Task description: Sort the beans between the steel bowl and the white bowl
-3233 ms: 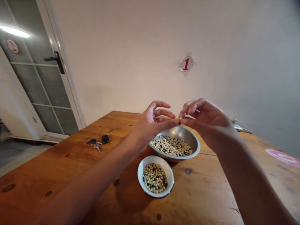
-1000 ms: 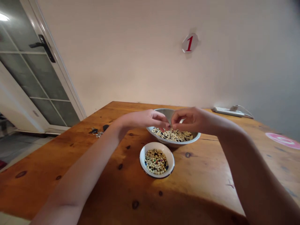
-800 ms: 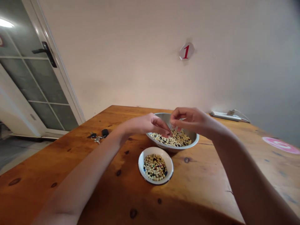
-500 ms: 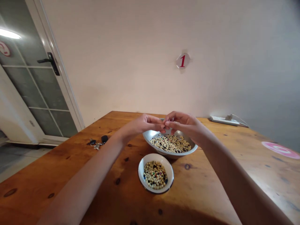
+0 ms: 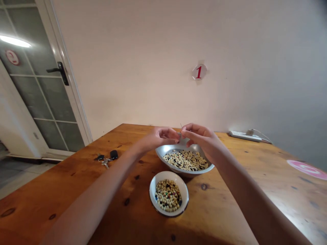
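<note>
My left hand is closed in a pinch over the back left of a large metal bowl. A small dark thing shows at its fingertips, too small to name for sure. Just right of it, my right hand pinches a thin needle-like piece that sticks up from the fingertips. A narrow gap separates the two hands. Pale and black beads cover the metal bowl's bottom. Nearer to me stands a white bowl with pale, dark and a few coloured beads.
Keys with a black fob lie on the wooden table at the left. At the back right is a power strip with a plugged cord. A pink round sticker marks the right side. A wall stands behind the table.
My fingertips were touching and have now parted slightly. The thin upright piece in my right hand has come into sight. The view has tilted up a little.
</note>
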Action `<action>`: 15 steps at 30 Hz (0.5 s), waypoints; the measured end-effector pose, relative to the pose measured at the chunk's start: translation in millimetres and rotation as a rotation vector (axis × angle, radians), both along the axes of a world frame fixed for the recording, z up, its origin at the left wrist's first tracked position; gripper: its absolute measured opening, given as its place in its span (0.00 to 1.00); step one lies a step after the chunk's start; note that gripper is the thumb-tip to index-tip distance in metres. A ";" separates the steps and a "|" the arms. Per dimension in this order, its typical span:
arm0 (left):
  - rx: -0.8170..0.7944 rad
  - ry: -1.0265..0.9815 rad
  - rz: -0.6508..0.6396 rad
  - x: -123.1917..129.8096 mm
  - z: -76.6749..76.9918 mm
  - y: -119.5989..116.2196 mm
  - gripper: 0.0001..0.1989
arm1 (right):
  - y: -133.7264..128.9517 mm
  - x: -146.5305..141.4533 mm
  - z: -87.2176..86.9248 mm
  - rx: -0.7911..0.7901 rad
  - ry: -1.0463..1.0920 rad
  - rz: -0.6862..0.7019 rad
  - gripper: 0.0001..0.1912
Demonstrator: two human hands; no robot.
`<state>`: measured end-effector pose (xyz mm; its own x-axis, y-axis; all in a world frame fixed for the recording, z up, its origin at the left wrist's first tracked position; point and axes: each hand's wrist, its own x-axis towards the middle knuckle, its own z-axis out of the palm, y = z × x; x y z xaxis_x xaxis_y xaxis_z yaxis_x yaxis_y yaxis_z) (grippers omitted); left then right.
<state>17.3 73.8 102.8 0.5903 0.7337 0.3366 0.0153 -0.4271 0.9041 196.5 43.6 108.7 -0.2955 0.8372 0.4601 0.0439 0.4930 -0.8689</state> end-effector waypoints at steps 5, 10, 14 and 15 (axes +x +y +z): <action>0.147 -0.009 0.007 3.2 -2.3 0.6 0.07 | 0.2 -0.2 -0.2 0.038 -0.047 -0.025 0.10; 0.210 -0.054 0.092 3.1 -3.8 1.8 0.06 | 1.6 0.6 -0.1 0.059 -0.094 -0.059 0.12; 0.217 -0.076 0.092 2.6 -4.0 -0.1 0.06 | 4.0 2.4 -1.8 0.112 -0.217 -0.045 0.13; 0.228 -0.060 0.077 2.6 -4.0 -0.7 0.06 | 4.3 2.6 -2.1 0.139 -0.235 -0.069 0.13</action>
